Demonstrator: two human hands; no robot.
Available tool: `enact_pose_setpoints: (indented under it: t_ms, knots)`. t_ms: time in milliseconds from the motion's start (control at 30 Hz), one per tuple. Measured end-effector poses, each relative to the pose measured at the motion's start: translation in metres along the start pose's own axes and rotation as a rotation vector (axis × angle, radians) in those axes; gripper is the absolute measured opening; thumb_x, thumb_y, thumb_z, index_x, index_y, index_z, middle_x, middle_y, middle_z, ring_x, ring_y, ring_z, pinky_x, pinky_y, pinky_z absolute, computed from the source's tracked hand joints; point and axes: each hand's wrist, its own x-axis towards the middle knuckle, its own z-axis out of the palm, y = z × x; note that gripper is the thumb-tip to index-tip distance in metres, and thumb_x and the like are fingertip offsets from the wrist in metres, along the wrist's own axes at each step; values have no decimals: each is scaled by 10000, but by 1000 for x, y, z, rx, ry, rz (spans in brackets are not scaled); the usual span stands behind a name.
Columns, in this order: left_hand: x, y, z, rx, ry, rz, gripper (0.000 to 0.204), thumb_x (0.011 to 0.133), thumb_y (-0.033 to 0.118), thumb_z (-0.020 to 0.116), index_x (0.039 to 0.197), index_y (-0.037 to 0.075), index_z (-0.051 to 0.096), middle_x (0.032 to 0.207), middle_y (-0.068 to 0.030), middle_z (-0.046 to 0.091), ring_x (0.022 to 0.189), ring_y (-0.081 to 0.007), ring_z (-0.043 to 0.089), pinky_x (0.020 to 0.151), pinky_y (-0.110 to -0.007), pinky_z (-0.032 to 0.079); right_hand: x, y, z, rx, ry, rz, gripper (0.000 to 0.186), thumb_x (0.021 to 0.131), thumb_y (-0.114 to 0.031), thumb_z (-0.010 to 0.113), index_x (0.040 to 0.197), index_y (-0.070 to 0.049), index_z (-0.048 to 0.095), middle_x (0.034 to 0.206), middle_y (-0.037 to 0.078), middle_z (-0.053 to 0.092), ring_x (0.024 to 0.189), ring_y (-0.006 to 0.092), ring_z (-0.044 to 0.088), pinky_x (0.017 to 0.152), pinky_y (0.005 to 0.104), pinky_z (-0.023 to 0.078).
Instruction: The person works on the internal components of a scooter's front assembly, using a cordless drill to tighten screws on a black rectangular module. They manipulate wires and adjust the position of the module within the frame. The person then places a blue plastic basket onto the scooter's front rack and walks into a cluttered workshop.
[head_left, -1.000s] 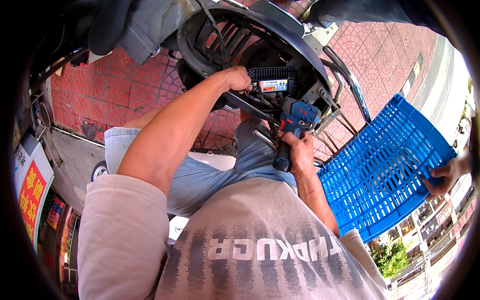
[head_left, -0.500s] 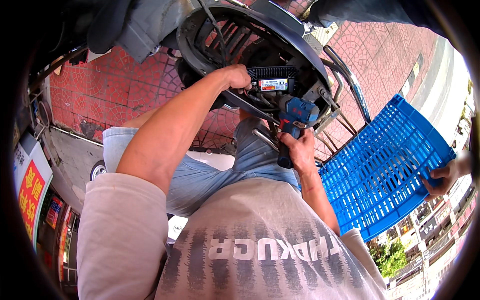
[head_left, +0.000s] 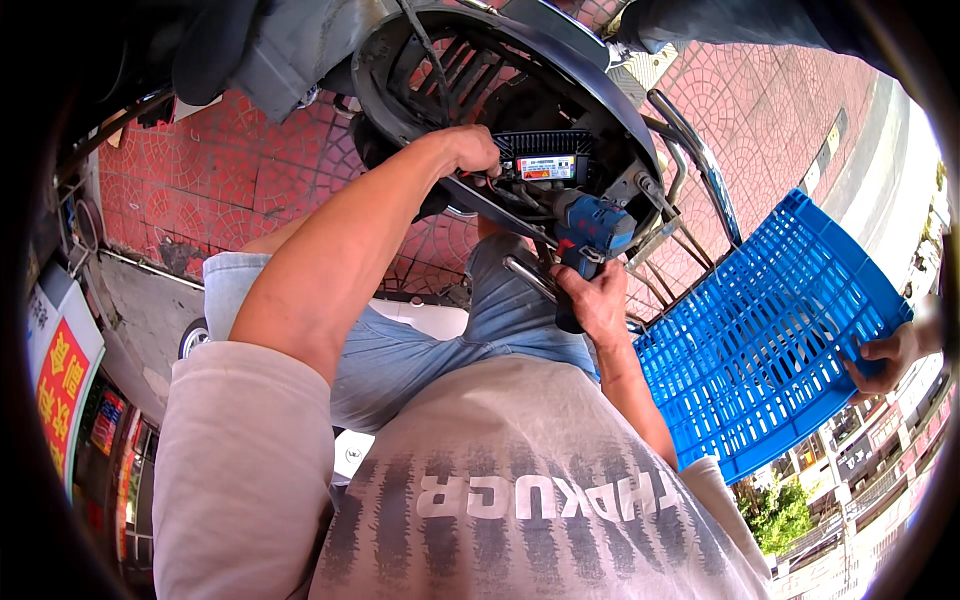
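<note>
A blue and black cordless drill is in my right hand, its fingers wrapped round the grip. The drill's nose points left into the open body of a scooter. Inside that body sits a black finned controller box with a white label, just left of and beyond the drill. My left hand is closed at the box's left end, beside some thin wires; its fingertips are partly hidden, so what they pinch cannot be made out. The drill's tip is hard to see among the cables.
Another person's hand grips a blue plastic crate at the right. A chrome rail stands between scooter and crate. Red paving lies below, and a black cable crosses the scooter's opening.
The drill has tilted and shifted very slightly left in my right hand. My left hand stays almost in the same place at the controller box.
</note>
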Motion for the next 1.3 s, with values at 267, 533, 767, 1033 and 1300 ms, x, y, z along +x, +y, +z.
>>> enact_pose_setpoints:
  t_ms: [267, 533, 767, 1033, 1300]
  knots:
    - [-12, 10, 1, 3, 85, -41, 206, 793, 152, 794, 853, -45, 782, 812, -120, 747, 732, -207, 685, 645, -386, 493, -1, -44, -7, -476, -87, 25, 392, 796, -93, 758, 1182, -61, 698, 981, 202, 754, 923, 368, 739, 853, 437, 574]
    - [-6, -1, 4, 206, 203, 85, 359, 777, 276, 805, 908, -58, 784, 934, -219, 776, 884, -317, 743, 821, -403, 561, -6, -57, 0, -557, -37, -24, 496, 801, -90, 755, 1283, -88, 643, 1075, 234, 751, 1013, 471, 710, 872, 524, 573]
    - [-3, -1, 11, 336, 323, 84, 389, 809, 318, 746, 981, -28, 796, 1051, -249, 769, 1038, -400, 739, 914, -450, 563, -8, -45, 5, -585, -7, -62, 536, 801, -102, 760, 1320, -82, 625, 1080, 240, 742, 991, 478, 707, 854, 541, 570]
    - [-5, -16, -3, 363, 278, 206, 335, 822, 271, 705, 1004, 13, 816, 1053, -226, 774, 1036, -391, 734, 908, -448, 562, -10, -50, 10, -632, 36, -117, 600, 786, -106, 786, 1357, -68, 606, 1035, 226, 741, 971, 458, 717, 834, 535, 569]
    - [-15, -7, -9, 345, 239, 228, 258, 818, 174, 714, 990, 8, 810, 981, -175, 784, 997, -321, 739, 873, -433, 552, -11, -52, 9, -628, 34, -105, 604, 790, -107, 787, 1363, -67, 600, 1035, 221, 741, 967, 455, 718, 836, 535, 567]
